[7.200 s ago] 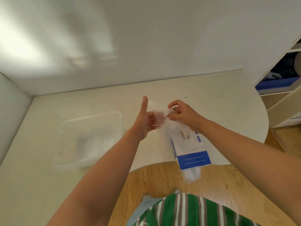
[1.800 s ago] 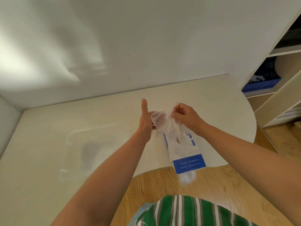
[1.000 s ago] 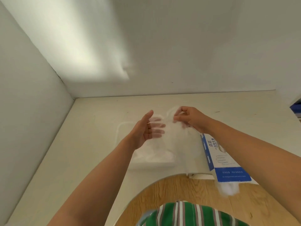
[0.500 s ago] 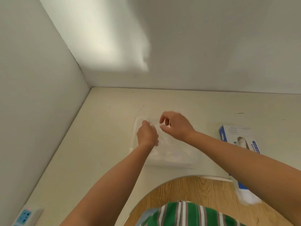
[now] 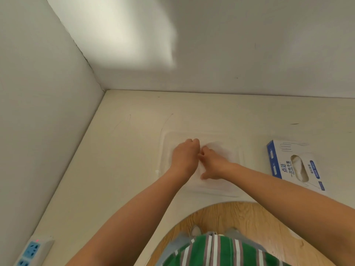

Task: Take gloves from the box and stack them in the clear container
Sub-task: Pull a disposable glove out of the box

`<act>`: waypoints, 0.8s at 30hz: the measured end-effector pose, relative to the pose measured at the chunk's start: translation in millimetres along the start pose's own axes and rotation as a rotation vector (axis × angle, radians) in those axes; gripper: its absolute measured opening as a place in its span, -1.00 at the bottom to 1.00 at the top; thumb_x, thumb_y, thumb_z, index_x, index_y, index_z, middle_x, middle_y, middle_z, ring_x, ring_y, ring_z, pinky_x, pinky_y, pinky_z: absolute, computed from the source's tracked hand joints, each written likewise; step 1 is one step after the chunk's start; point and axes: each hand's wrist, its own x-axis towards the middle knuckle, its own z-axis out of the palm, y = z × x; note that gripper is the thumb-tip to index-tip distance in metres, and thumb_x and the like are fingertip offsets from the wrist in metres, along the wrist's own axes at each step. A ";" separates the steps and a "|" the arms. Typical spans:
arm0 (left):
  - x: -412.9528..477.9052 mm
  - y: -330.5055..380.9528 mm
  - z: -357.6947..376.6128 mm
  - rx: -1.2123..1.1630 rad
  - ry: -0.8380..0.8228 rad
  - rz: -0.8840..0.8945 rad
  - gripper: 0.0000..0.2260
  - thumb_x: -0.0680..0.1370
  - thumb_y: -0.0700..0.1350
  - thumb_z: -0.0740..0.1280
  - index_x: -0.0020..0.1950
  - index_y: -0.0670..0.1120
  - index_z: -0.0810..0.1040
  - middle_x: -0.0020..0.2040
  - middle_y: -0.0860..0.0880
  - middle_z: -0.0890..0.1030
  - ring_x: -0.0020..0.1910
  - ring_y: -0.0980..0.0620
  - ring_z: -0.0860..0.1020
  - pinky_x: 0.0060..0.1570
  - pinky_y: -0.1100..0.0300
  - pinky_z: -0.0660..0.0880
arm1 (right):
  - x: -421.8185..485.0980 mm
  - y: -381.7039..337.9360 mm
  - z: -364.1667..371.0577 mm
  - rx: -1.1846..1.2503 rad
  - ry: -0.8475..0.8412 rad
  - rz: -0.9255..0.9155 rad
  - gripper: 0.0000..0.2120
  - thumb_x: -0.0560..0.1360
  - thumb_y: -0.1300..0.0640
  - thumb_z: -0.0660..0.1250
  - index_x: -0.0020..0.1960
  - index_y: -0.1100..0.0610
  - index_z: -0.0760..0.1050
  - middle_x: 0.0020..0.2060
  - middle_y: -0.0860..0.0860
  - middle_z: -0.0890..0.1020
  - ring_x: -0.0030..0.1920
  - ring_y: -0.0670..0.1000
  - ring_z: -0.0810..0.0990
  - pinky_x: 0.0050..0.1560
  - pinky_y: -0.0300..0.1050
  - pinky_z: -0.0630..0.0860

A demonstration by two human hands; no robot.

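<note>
The clear container (image 5: 241, 156) lies on the cream table, with thin see-through gloves (image 5: 219, 148) faintly visible inside. Both my hands reach down into it, side by side and touching. My left hand (image 5: 184, 156) has its fingers curled down on the glove it brought. My right hand (image 5: 211, 164) has bent fingers and its thumb spread toward me; its hold on the glove is hidden. The blue and white glove box (image 5: 294, 164) lies flat to the right of the container, a glove showing in its oval opening.
White walls close off the table on the left and at the back. A power strip (image 5: 28, 250) with blue sockets sits at the near left edge. The table's front edge curves inward around me, with wooden floor (image 5: 240, 217) below it.
My hands carried the glove left from above the box and lowered it into the container. My view swung left, so the box now sits at the right.
</note>
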 end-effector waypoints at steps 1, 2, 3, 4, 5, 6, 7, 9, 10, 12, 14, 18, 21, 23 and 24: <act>2.9 -2.1 3.8 -0.025 -0.113 -0.049 -0.80 0.50 -0.29 0.28 0.11 -0.13 0.49 0.03 -0.09 0.56 -0.01 -0.10 0.56 -0.09 0.07 0.51 | -0.2 0.4 0.0 0.011 -0.011 0.003 -0.18 0.41 0.01 0.49 0.54 0.01 0.13 0.32 0.10 0.27 0.26 0.10 0.36 0.21 -0.01 0.46; 5.5 -5.1 9.0 -0.051 -0.211 -0.103 -0.75 0.51 -0.25 0.32 0.17 -0.14 0.47 0.08 -0.11 0.56 0.03 -0.12 0.56 -0.05 0.07 0.52 | -0.8 2.2 0.0 0.025 -0.015 0.014 -0.15 0.40 0.01 0.51 0.54 0.00 0.12 0.34 0.10 0.26 0.27 0.11 0.36 0.22 -0.02 0.46; 6.9 -9.8 13.7 -0.074 -0.275 -0.152 -0.66 0.50 -0.21 0.38 0.25 -0.15 0.41 0.13 -0.13 0.54 0.07 -0.13 0.56 -0.02 0.07 0.52 | -1.5 3.0 -0.5 0.035 -0.006 0.024 -0.14 0.39 0.02 0.51 0.55 0.00 0.12 0.36 0.10 0.25 0.28 0.11 0.37 0.23 -0.03 0.45; 8.1 -14.3 18.6 -0.089 -0.320 -0.182 -0.54 0.48 -0.17 0.43 0.32 -0.16 0.34 0.18 -0.15 0.50 0.10 -0.14 0.55 0.00 0.07 0.52 | -3.0 4.7 -0.7 0.047 0.010 0.045 -0.13 0.39 0.02 0.52 0.55 0.01 0.10 0.38 0.11 0.23 0.29 0.12 0.39 0.23 -0.03 0.46; 8.3 -19.3 22.4 -0.099 -0.353 -0.201 -0.43 0.46 -0.15 0.46 0.37 -0.16 0.26 0.22 -0.17 0.46 0.12 -0.15 0.54 0.01 0.06 0.52 | -4.3 5.1 -0.7 0.057 0.026 0.072 -0.11 0.40 0.02 0.51 0.56 0.03 0.07 0.41 0.11 0.21 0.29 0.12 0.41 0.21 -0.04 0.48; 7.7 -22.1 25.9 -0.105 -0.382 -0.214 -0.34 0.44 -0.13 0.49 0.41 -0.15 0.20 0.25 -0.18 0.42 0.14 -0.16 0.53 0.01 0.07 0.51 | -6.1 6.4 0.7 0.061 0.035 0.109 -0.10 0.40 0.03 0.51 0.56 0.05 0.04 0.42 0.12 0.20 0.29 0.12 0.43 0.17 -0.05 0.50; 7.2 -24.3 28.3 -0.113 -0.406 -0.226 -0.27 0.42 -0.12 0.51 0.44 -0.14 0.14 0.28 -0.18 0.39 0.14 -0.17 0.52 0.00 0.08 0.50 | -7.5 5.9 1.7 0.051 0.031 0.135 -0.09 0.40 0.05 0.51 0.56 0.06 0.03 0.43 0.13 0.22 0.28 0.13 0.45 0.16 -0.05 0.51; 7.0 -25.3 33.1 -0.114 -0.447 -0.246 -0.16 0.40 -0.11 0.52 0.48 -0.11 0.04 0.31 -0.17 0.36 0.15 -0.18 0.53 -0.03 0.08 0.49 | -7.4 4.3 6.9 -0.021 -0.002 0.123 -0.21 0.40 0.10 0.49 0.50 0.12 0.16 0.37 0.13 0.36 0.27 0.13 0.48 0.18 -0.03 0.51; 7.3 -24.3 34.4 -0.094 -0.467 -0.250 -0.13 0.40 -0.10 0.52 0.50 -0.10 0.00 0.32 -0.17 0.37 0.14 -0.18 0.54 -0.05 0.08 0.49 | -6.2 3.4 9.0 -0.061 -0.014 0.094 -0.34 0.39 0.13 0.48 0.41 0.15 0.30 0.28 0.12 0.46 0.24 0.13 0.51 0.18 -0.02 0.51; 8.2 -21.7 34.2 -0.050 -0.493 -0.248 -0.11 0.41 -0.08 0.51 0.52 -0.10 -0.03 0.30 -0.16 0.41 0.14 -0.16 0.54 -0.07 0.09 0.48 | -7.1 0.4 6.4 -0.083 -0.042 0.050 -0.56 0.39 0.16 0.47 0.24 0.15 0.47 0.13 0.07 0.57 0.15 0.11 0.56 0.13 -0.02 0.53; 8.0 -18.8 29.0 0.003 -0.455 -0.229 -0.25 0.46 -0.08 0.46 0.51 -0.10 0.10 0.26 -0.13 0.49 0.16 -0.14 0.54 -0.03 0.08 0.48 | -10.8 1.9 -0.4 0.000 -0.041 0.030 -0.57 0.42 0.13 0.46 0.26 0.14 0.49 0.16 0.07 0.55 0.16 0.10 0.55 0.15 -0.04 0.51; 3.4 -4.1 7.0 -0.029 -0.049 -0.197 -0.79 0.59 -0.03 0.24 0.07 -0.12 0.57 -0.07 -0.05 0.63 -0.08 -0.08 0.58 -0.18 0.12 0.44 | -24.9 11.3 -25.3 0.249 0.243 -0.029 -0.65 0.50 0.07 0.37 0.27 0.10 0.50 0.12 0.03 0.50 0.09 0.05 0.53 0.14 -0.01 0.49; 5.5 19.0 -8.4 -0.214 0.231 -0.173 -0.70 0.63 -0.04 0.14 -0.23 -0.15 0.46 -0.38 -0.03 0.49 -0.35 -0.07 0.45 -0.36 0.09 0.30 | -41.3 21.4 -50.4 0.443 0.574 -0.168 -0.87 0.51 0.19 0.29 -0.03 0.11 0.62 -0.23 -0.05 0.54 -0.22 -0.04 0.50 -0.12 -0.06 0.50; 10.1 40.3 -15.5 -0.343 0.306 -0.129 -0.68 0.64 -0.04 0.13 -0.25 -0.15 0.44 -0.41 -0.05 0.48 -0.38 -0.08 0.43 -0.35 0.05 0.33 | -53.5 36.8 -62.0 0.503 0.691 -0.145 -0.87 0.51 0.19 0.28 -0.08 0.09 0.61 -0.31 -0.09 0.55 -0.31 -0.09 0.48 -0.21 -0.09 0.48; 12.5 52.2 -17.6 -0.388 0.310 -0.097 -0.68 0.64 -0.04 0.13 -0.22 -0.16 0.47 -0.39 -0.07 0.51 -0.36 -0.10 0.46 -0.32 0.02 0.38 | -57.7 47.4 -64.7 0.524 0.728 -0.115 -0.87 0.51 0.19 0.28 -0.09 0.09 0.61 -0.33 -0.10 0.55 -0.32 -0.10 0.48 -0.22 -0.09 0.48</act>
